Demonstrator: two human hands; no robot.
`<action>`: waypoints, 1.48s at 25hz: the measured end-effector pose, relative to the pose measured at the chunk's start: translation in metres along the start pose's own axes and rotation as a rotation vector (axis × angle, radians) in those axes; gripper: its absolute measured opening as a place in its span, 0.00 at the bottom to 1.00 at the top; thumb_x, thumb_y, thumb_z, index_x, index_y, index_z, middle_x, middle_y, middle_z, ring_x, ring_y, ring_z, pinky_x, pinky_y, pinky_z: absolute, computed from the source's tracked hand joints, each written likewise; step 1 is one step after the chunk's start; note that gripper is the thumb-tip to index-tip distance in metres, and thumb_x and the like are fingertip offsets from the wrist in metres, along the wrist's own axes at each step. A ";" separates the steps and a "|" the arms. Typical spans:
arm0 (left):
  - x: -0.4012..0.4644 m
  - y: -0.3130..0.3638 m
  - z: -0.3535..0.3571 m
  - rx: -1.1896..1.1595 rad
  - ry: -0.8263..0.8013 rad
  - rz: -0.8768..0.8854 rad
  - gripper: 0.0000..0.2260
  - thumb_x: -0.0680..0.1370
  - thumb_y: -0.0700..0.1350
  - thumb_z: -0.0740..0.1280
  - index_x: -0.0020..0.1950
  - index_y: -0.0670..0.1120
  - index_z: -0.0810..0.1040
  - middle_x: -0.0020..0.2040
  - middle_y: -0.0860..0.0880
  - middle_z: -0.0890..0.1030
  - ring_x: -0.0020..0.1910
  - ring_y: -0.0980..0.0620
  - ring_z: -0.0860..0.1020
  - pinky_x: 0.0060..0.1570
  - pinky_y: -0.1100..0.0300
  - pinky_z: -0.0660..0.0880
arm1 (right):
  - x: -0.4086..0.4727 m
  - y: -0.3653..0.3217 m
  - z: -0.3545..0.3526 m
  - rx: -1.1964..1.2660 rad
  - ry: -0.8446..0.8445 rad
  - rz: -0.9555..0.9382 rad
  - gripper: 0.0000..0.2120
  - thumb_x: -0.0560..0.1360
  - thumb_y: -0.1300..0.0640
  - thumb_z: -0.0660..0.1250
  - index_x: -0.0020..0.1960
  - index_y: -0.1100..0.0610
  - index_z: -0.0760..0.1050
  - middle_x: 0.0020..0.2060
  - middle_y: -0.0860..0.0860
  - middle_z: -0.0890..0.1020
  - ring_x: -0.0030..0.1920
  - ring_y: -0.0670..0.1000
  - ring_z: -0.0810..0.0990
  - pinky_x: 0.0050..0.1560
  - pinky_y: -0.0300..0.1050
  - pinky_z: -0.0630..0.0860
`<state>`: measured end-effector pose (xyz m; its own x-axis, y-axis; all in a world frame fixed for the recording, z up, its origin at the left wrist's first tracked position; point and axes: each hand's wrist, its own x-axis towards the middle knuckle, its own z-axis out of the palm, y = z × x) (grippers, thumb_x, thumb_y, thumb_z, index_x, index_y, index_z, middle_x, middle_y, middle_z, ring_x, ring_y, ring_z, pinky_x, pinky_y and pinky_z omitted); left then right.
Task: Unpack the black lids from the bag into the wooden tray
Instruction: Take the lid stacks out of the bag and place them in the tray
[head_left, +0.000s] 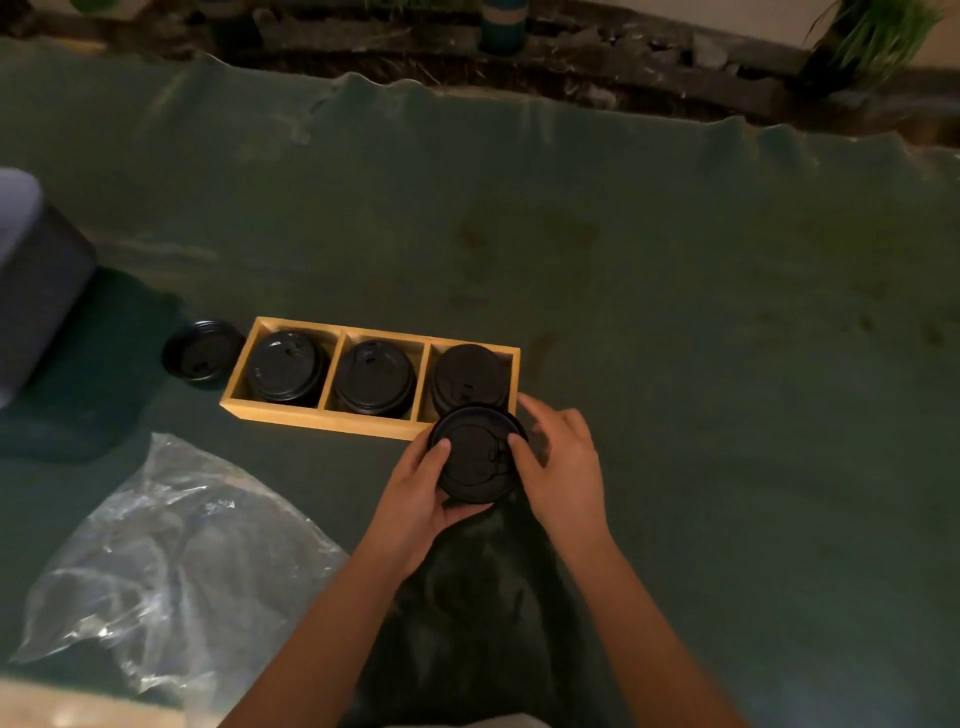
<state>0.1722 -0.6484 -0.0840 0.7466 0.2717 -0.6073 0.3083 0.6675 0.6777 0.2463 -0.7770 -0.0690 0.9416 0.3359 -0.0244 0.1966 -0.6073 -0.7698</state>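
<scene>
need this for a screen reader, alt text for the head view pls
Both hands, left hand and right hand, hold a black lid beside a wooden tray whose three compartments hold lids; a clear bag lies left.

Black lid stack (475, 457) held above wooden tray (322, 418); compartments filled.

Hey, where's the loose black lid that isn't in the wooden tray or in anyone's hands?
The loose lid lies on the green cloth just off the wooden tray's left end.
</scene>
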 end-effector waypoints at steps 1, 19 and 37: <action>-0.002 0.008 -0.003 0.000 0.006 0.011 0.13 0.79 0.46 0.59 0.63 0.49 0.72 0.57 0.45 0.80 0.54 0.47 0.81 0.40 0.51 0.81 | 0.003 -0.008 0.004 0.026 -0.012 -0.020 0.17 0.75 0.57 0.65 0.63 0.53 0.74 0.47 0.50 0.74 0.42 0.44 0.72 0.45 0.36 0.69; -0.015 0.153 -0.244 -0.280 0.443 0.154 0.08 0.79 0.44 0.61 0.54 0.53 0.76 0.55 0.45 0.80 0.51 0.45 0.81 0.36 0.49 0.81 | 0.178 -0.226 0.251 -0.216 -0.640 -0.206 0.24 0.70 0.55 0.72 0.64 0.57 0.73 0.61 0.55 0.78 0.57 0.53 0.79 0.55 0.39 0.69; 0.012 0.196 -0.260 -0.277 0.179 0.020 0.14 0.75 0.61 0.59 0.50 0.56 0.80 0.53 0.50 0.81 0.55 0.47 0.79 0.36 0.51 0.81 | 0.099 -0.251 0.204 -0.093 -0.225 -0.060 0.08 0.69 0.63 0.68 0.42 0.51 0.82 0.35 0.46 0.82 0.34 0.44 0.80 0.41 0.40 0.77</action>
<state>0.0879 -0.3340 -0.0663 0.6277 0.3880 -0.6749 0.1042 0.8173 0.5668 0.2342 -0.4443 -0.0086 0.8450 0.5188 -0.1299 0.2844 -0.6415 -0.7125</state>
